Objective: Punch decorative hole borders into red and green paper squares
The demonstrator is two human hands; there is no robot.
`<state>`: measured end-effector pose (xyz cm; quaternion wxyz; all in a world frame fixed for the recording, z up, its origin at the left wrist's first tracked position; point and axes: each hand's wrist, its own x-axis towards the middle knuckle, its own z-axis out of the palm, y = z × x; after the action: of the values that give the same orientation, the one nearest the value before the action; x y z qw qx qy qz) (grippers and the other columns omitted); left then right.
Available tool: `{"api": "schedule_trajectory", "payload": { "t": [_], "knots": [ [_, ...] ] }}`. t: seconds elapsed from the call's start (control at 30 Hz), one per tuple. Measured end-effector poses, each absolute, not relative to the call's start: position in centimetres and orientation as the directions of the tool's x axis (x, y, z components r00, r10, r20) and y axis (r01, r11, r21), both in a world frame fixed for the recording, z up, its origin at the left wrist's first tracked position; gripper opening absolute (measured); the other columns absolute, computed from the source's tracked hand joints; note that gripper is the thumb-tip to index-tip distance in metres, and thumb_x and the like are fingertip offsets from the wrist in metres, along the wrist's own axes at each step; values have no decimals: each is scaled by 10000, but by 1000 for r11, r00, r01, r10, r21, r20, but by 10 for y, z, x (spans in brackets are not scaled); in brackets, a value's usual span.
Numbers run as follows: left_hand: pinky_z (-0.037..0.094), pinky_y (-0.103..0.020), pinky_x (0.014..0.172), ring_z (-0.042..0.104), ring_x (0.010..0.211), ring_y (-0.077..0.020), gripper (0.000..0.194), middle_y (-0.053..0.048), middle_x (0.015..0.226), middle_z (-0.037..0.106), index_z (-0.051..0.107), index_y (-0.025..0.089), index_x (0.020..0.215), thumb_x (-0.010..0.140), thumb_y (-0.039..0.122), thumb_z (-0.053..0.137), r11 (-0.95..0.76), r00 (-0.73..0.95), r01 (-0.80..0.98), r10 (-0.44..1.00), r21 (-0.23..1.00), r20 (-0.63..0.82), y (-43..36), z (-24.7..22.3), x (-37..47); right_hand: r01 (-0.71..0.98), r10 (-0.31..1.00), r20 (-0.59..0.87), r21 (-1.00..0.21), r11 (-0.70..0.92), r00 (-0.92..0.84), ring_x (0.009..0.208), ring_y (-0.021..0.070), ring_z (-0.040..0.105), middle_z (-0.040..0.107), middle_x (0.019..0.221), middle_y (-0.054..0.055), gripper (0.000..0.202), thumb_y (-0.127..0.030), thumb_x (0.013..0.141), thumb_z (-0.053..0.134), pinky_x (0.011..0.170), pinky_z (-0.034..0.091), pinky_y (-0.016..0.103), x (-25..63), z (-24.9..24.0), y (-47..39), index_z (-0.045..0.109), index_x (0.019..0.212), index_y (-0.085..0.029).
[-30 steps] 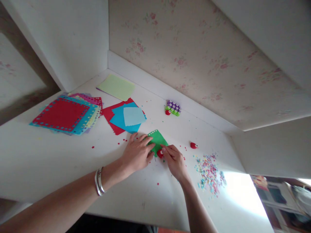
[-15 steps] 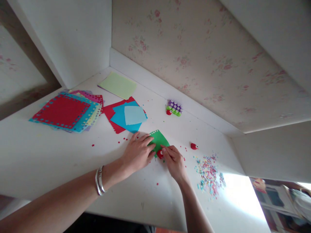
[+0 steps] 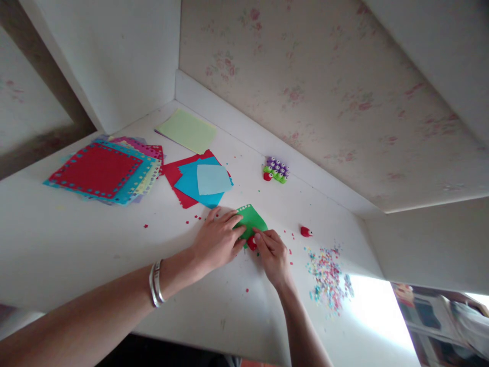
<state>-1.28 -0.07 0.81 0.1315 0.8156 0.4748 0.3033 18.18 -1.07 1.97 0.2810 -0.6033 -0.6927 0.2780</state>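
A small green sheet of paper (image 3: 252, 218) lies on the white table, with a row of punched holes along its upper left edge. My left hand (image 3: 217, 238) rests on its left side, fingers spread and pressing down. At the paper's lower edge, my right hand (image 3: 274, 256) is closed on a small red craft punch (image 3: 251, 242) with a white button. The thumb and index finger cover part of the punch. Tiny red cut-outs are scattered around the hands. A second red craft punch (image 3: 306, 232) sits apart to the right.
Purple, green and red punches (image 3: 276, 169) cluster near the wall. A heap of coloured confetti (image 3: 329, 279) lies right. Red and blue sheets (image 3: 186, 183) lie behind my left hand, a pale green stack (image 3: 186, 130) farther back, and punched sheets (image 3: 95, 169) at left.
The camera view has shifted slightly. Both hands, the green paper and the red punch stay in nearly the same place.
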Motion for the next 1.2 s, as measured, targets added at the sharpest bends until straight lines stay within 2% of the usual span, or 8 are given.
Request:
{"api": "schedule_trajectory", "payload": {
  "t": [0.4, 0.57, 0.73, 0.8, 0.9, 1.0, 1.1, 1.2],
  "knots": [
    [273, -517, 1062, 536, 1178, -282, 177, -93, 1210, 625, 678, 225, 1000, 911, 324, 562, -496, 349, 712, 864, 498, 362, 0, 13, -13, 713, 986, 87, -681, 165, -144, 686, 169, 592, 597, 804, 42, 303, -388, 970, 505, 582, 470, 287, 176, 17, -9, 763, 1026, -241],
    [272, -513, 1055, 545, 1171, -269, 162, -87, 1209, 630, 672, 226, 991, 912, 310, 559, -505, 358, 713, 858, 485, 368, 0, 13, -13, 729, 982, 90, -660, 183, -165, 671, 159, 581, 584, 789, 25, 296, -368, 976, 495, 596, 448, 283, 176, 18, -8, 768, 959, -255],
    [247, -522, 1066, 540, 1183, -265, 176, -73, 1206, 649, 675, 247, 1040, 919, 287, 553, -551, 386, 702, 827, 452, 409, 0, 8, -13, 716, 982, 25, -681, 153, -186, 695, 153, 606, 602, 798, 20, 391, -378, 984, 481, 654, 458, 284, 181, 26, -6, 731, 722, -231],
    [249, -522, 1063, 542, 1175, -265, 182, -73, 1202, 652, 676, 246, 1048, 921, 292, 554, -553, 386, 704, 825, 446, 413, 0, 7, -13, 701, 980, 1, -699, 143, -199, 748, 165, 627, 616, 828, 26, 409, -395, 984, 478, 699, 474, 292, 184, 28, -5, 724, 704, -228],
    [256, -523, 1058, 544, 1174, -267, 187, -70, 1198, 651, 677, 243, 1051, 918, 305, 560, -543, 380, 707, 832, 454, 403, 0, 7, -13, 686, 978, 1, -712, 148, -210, 834, 190, 642, 633, 895, 45, 375, -410, 977, 487, 754, 493, 310, 191, 30, -7, 753, 779, -235],
    [252, -525, 1061, 552, 1165, -265, 186, -69, 1196, 651, 679, 240, 1046, 910, 305, 571, -533, 378, 705, 841, 468, 387, 1, 8, -13, 674, 979, 15, -723, 152, -204, 892, 207, 645, 650, 980, 68, 317, -415, 971, 499, 772, 508, 325, 197, 30, -14, 762, 973, -238],
    [239, -524, 1075, 551, 1174, -263, 192, -72, 1212, 648, 679, 239, 1055, 911, 291, 563, -527, 373, 703, 845, 477, 383, 1, 9, -13, 686, 986, 45, -713, 146, -163, 946, 219, 642, 662, 1041, 89, 353, -418, 992, 453, 822, 518, 346, 202, 32, -24, 738, 1058, -221],
    [227, -527, 1089, 540, 1205, -267, 204, -70, 1234, 640, 676, 241, 1072, 911, 276, 554, -518, 366, 705, 851, 484, 376, 1, 8, -13, 743, 993, 70, -658, 120, -98, 875, 211, 648, 670, 1060, 97, 357, -431, 988, 456, 785, 539, 349, 201, 34, -35, 712, 1108, -212]
  ]
}}
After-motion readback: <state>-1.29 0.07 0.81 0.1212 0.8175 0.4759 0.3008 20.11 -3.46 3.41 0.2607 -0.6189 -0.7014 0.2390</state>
